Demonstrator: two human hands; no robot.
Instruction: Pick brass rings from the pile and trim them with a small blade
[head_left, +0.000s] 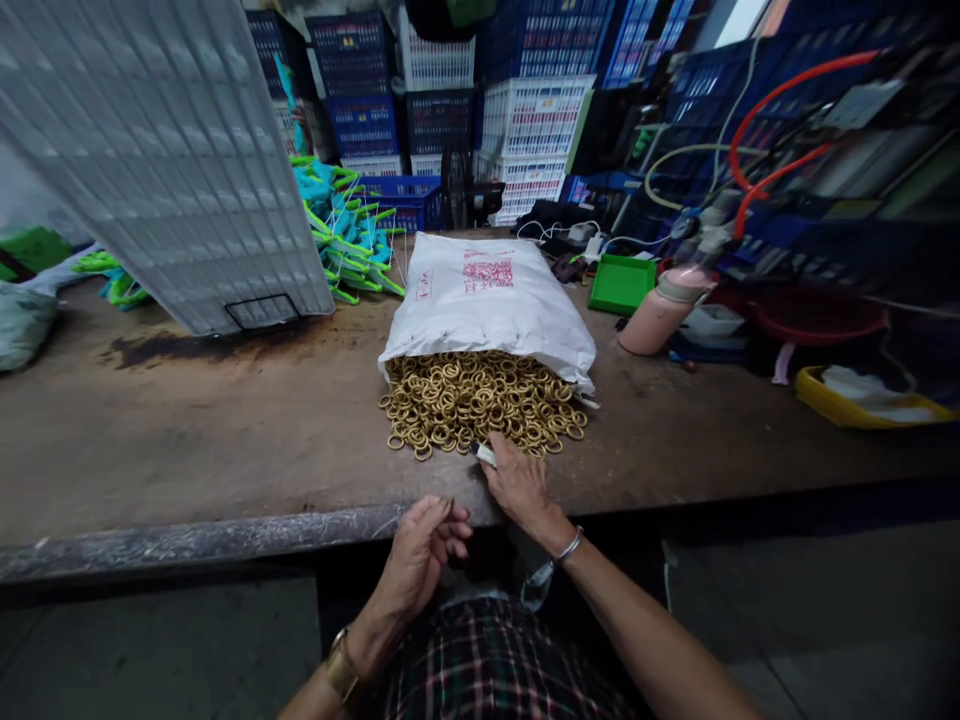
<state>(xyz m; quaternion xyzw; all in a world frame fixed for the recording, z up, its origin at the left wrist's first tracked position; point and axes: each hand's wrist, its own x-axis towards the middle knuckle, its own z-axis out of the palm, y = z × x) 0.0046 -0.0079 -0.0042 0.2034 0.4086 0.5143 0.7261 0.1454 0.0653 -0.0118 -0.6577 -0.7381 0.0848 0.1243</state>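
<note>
A white sack point(487, 295) lies on the brown workbench point(225, 430), its mouth open toward me. Several gold metal rings point(480, 400) spill out of it in a heap. My right hand point(517, 485) reaches to the near edge of the heap, fingers pinched at a ring, with a white wrap on one fingertip. My left hand point(424, 555) hovers at the bench's front edge, fingers curled around a gold ring held at their tips. A bracelet is on my right wrist and a gold watch on my left.
A big white perforated panel point(165, 150) leans over the left of the bench. Green and teal plastic parts point(345, 230) lie behind it. A pink bottle point(660, 310), a green tray point(621, 283) and a yellow tray point(862, 405) are at the right. Stacked crates fill the back.
</note>
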